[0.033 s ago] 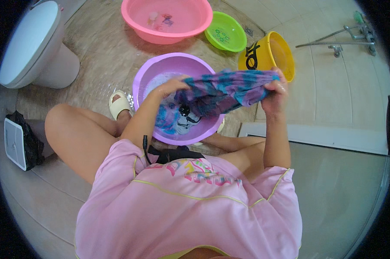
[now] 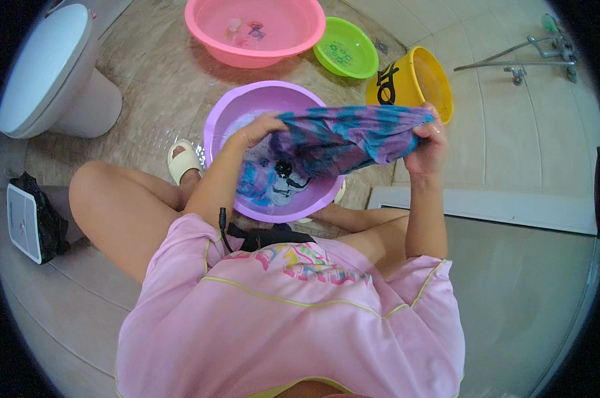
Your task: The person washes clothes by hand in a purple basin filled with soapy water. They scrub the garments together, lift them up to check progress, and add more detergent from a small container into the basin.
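Between my two hands stretches a wet tie-dyed garment [image 2: 353, 136] in purple, blue and dark tones. My left hand [image 2: 259, 129] is closed on one end of its upper edge, above the purple basin [image 2: 215, 136]. At the other end my right hand [image 2: 427, 147] grips the cloth, out past the basin's right rim and near the yellow bucket. The garment's lower part hangs toward the basin's right side. More cloth [image 2: 255, 184] with similar colours and a black-and-white pattern lies in sudsy water there.
Beyond the purple basin stand a pink basin [image 2: 247, 56] holding water, a green basin [image 2: 346, 50] and a yellow bucket [image 2: 413, 76]. A toilet [image 2: 81, 99] is at left, above a bin [image 2: 24, 215] with a black bag. A tap [image 2: 559, 56] is on the right wall.
The garment is pulled straighter along its upper edge. My right hand has shifted slightly to the right, and my left hand has moved up a little.
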{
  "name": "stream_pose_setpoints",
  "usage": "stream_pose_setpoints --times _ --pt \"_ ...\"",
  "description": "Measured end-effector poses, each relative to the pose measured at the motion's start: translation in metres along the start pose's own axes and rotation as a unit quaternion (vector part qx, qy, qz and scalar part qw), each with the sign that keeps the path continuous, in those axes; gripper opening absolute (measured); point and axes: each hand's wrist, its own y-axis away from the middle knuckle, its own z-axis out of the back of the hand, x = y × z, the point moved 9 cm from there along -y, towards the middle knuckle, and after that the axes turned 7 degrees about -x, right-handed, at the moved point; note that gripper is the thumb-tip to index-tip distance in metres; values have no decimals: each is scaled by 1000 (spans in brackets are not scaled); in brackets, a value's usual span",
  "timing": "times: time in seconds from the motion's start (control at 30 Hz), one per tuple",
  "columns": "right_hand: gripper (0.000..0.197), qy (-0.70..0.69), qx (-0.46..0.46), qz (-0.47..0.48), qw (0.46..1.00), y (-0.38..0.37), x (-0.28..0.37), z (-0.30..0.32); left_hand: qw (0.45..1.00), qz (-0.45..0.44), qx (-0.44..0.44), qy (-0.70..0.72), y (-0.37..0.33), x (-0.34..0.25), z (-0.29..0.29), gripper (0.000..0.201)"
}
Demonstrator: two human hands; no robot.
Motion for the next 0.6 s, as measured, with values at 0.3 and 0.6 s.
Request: stream_pose_setpoints --times 0.3,0.6 --pt "14 -75 -79 -217 970 -31 -153 53 881 142 -149 427 10 30 49 31" --pt "29 461 -19 -116 879 -82 -337 43 864 162 -418 229 19 145 120 55"
